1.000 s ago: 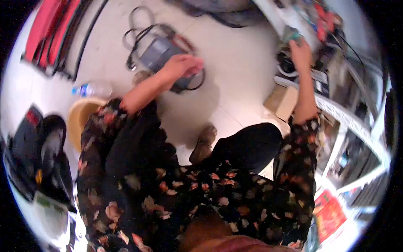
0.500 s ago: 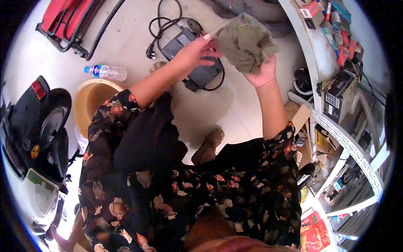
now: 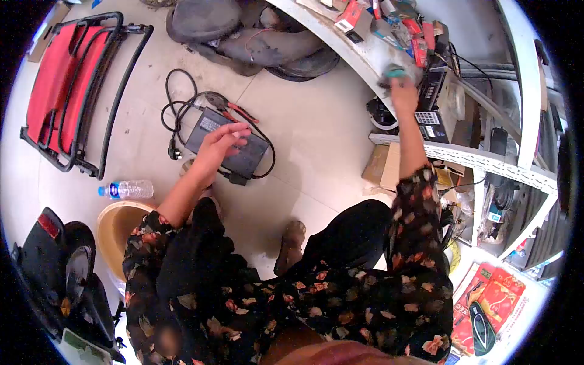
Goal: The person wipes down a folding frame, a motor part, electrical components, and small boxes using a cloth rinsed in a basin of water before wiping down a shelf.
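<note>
My right hand (image 3: pixel 404 97) reaches onto the upper white shelf (image 3: pixel 359 58) with its fingers closed round a greyish-green cloth (image 3: pixel 395 74), partly blurred. Beside the cloth lie small red and teal boxes (image 3: pixel 420 52). My left hand (image 3: pixel 224 146) hovers over the dark power adapter (image 3: pixel 243 157) on the floor, fingers spread and holding nothing. A black cable (image 3: pixel 176 109) and pliers with red handles (image 3: pixel 242 112) are by the adapter.
A folded red frame chair (image 3: pixel 67 91), a plastic bottle (image 3: pixel 129 190) and a yellowish bucket (image 3: pixel 118 228) are at the left. Dark vehicle parts (image 3: pixel 261 45) lie at the top. Below the shelf is a cardboard box (image 3: pixel 378 164); red packets (image 3: pixel 496 298) are at the lower right.
The cloth, spread in front of me half a second ago, is now bunched at the shelf in my right hand. My left hand has moved away from it, and the view has shifted.
</note>
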Motion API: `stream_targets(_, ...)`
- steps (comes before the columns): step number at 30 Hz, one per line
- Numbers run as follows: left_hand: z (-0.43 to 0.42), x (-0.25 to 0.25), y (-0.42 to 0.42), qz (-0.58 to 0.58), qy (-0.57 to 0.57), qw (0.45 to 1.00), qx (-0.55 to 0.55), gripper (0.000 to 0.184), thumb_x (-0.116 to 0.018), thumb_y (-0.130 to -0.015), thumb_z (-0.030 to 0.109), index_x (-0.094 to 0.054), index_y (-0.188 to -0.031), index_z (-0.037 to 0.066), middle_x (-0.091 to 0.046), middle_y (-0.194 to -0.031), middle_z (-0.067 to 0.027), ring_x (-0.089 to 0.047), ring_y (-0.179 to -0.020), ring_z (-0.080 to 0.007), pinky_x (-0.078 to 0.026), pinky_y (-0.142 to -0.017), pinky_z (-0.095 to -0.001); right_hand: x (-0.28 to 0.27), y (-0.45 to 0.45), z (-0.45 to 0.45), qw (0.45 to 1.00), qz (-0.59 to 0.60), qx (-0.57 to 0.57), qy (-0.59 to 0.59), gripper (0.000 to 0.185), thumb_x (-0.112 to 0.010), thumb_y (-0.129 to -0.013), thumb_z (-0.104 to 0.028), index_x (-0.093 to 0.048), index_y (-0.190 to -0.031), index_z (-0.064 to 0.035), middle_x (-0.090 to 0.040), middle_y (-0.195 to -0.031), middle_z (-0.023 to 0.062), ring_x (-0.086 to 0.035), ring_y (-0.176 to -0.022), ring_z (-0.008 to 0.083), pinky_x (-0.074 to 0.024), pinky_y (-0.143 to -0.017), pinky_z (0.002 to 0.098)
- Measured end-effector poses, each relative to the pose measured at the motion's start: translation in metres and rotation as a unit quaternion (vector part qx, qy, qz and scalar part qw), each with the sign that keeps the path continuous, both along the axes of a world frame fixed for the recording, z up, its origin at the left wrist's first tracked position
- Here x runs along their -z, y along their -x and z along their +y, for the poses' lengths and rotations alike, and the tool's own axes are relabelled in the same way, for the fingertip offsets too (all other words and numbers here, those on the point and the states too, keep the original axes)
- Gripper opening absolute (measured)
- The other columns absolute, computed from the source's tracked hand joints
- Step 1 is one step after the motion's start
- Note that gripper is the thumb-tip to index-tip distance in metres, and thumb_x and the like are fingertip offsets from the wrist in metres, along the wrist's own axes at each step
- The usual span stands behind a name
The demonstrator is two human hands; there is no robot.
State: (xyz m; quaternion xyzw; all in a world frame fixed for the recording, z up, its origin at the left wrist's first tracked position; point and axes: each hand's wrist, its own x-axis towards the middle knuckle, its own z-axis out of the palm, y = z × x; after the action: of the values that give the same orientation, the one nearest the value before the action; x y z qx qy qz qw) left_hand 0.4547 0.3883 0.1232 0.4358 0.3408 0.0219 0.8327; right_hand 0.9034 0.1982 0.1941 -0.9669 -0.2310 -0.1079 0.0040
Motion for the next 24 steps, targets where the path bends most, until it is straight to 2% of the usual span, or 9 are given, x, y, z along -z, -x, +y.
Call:
stream_targets(1, 0.000, 0.002, -0.001, 0.002, -0.001, 1.000, 0.003, 0.032, -0.050, -0.093, 0.023, -0.059, -0.121, 0.010, -0.062, -0.117, -0.0009, -0.056, -0.102, -0.0127, -0.041, -0.085, -0.0281, 0.006, 0.009, 0.015, 0.994, -0.108, -0.019, 0.021, 0.044, -0.053, -0.079, -0.042, -0.063, -0.101, -0.0048, -0.066, -0.088, 0.0224, -0.063, -0.082, 0.0411, -0.0490, -0.078, 0.0495)
stream_targets(6, -0.002, 0.005, -0.006, 0.014, 0.006, 1.000, 0.025, 0.031, -0.050, -0.092, 0.021, -0.059, -0.120, 0.011, -0.062, -0.116, -0.0005, -0.057, -0.099, -0.0116, -0.041, -0.085, -0.0268, -0.011, 0.028, 0.066, 0.993, 0.052, -0.093, -0.052, 0.058, -0.055, -0.079, -0.044, -0.054, -0.119, -0.0020, -0.060, -0.105, 0.0278, -0.057, -0.102, 0.0402, -0.0443, -0.089, 0.0460)
stream_targets(12, 0.001, -0.011, -0.011, -0.021, 0.015, 0.999, 0.031, 0.037, -0.050, -0.094, 0.030, -0.056, -0.125, 0.012, -0.061, -0.118, -0.0020, -0.055, -0.104, -0.0123, -0.041, -0.088, -0.0301, -0.025, 0.123, 0.074, 0.961, 0.208, -0.153, -0.102, 0.056, -0.057, -0.080, -0.038, -0.053, -0.123, -0.0015, -0.062, -0.108, 0.0236, -0.059, -0.105, 0.0349, -0.0450, -0.090, 0.0424)
stream_targets(13, -0.003, -0.013, -0.014, -0.041, 0.044, 0.998, 0.004, 0.038, -0.050, -0.093, 0.031, -0.054, -0.126, 0.012, -0.061, -0.118, -0.0026, -0.055, -0.106, -0.0135, -0.041, -0.089, -0.0323, -0.016, 0.147, 0.073, 0.949, 0.214, -0.194, -0.128, 0.054, -0.056, -0.081, -0.039, -0.054, -0.121, -0.0024, -0.064, -0.103, 0.0218, -0.061, -0.101, 0.0320, -0.0455, -0.088, 0.0403)
stream_targets(16, -0.011, -0.021, -0.022, -0.095, 0.145, 0.984, -0.048, 0.042, -0.052, -0.093, 0.034, -0.050, -0.129, 0.012, -0.060, -0.117, -0.0042, -0.054, -0.111, -0.0172, -0.042, -0.093, -0.0387, -0.012, 0.229, 0.090, 0.870, 0.400, -0.241, -0.159, 0.060, -0.064, -0.080, -0.033, -0.048, -0.130, -0.0052, -0.059, -0.116, 0.0189, -0.058, -0.107, 0.0283, -0.0451, -0.092, 0.0374)
stream_targets(18, -0.011, -0.028, -0.024, -0.130, 0.235, 0.961, -0.063, 0.045, -0.054, -0.091, 0.035, -0.048, -0.129, 0.012, -0.060, -0.117, -0.0055, -0.054, -0.113, -0.0202, -0.042, -0.095, -0.0428, -0.006, 0.257, 0.094, 0.786, 0.448, -0.393, -0.166, 0.060, -0.069, -0.078, -0.033, -0.051, -0.127, -0.0036, -0.056, -0.120, 0.0191, -0.055, -0.109, 0.0343, -0.0441, -0.093, 0.0421)
stream_targets(21, 0.000, 0.011, -0.012, -0.114, 0.239, 0.961, -0.080, 0.050, -0.054, -0.090, 0.039, -0.047, -0.131, 0.011, -0.056, -0.124, -0.0086, -0.050, -0.119, -0.0257, -0.042, -0.096, -0.0464, -0.006, 0.238, 0.099, 0.803, 0.390, -0.407, -0.193, 0.060, -0.069, -0.080, -0.036, -0.051, -0.127, -0.0045, -0.060, -0.115, 0.0171, -0.058, -0.105, 0.0301, -0.0461, -0.090, 0.0399)
stream_targets(22, 0.002, 0.013, -0.009, -0.106, 0.250, 0.958, -0.096, 0.049, -0.057, -0.088, 0.037, -0.048, -0.128, 0.010, -0.058, -0.122, -0.0077, -0.053, -0.116, -0.0254, -0.044, -0.095, -0.0468, -0.012, 0.215, 0.104, 0.804, 0.435, -0.316, -0.253, 0.052, -0.070, -0.080, -0.032, -0.055, -0.121, -0.0039, -0.063, -0.104, 0.0158, -0.060, -0.095, 0.0249, -0.0489, -0.083, 0.0380)
stream_targets(24, 0.003, -0.005, -0.006, -0.113, 0.223, 0.964, -0.093, 0.048, -0.057, -0.088, 0.036, -0.050, -0.127, 0.009, -0.058, -0.122, -0.0074, -0.054, -0.115, -0.0253, -0.043, -0.095, -0.0464, -0.020, 0.158, 0.110, 0.871, 0.358, -0.173, -0.289, 0.047, -0.068, -0.084, -0.028, -0.053, -0.122, -0.0048, -0.062, -0.108, 0.0101, -0.059, -0.090, 0.0153, -0.0490, -0.077, 0.0317)
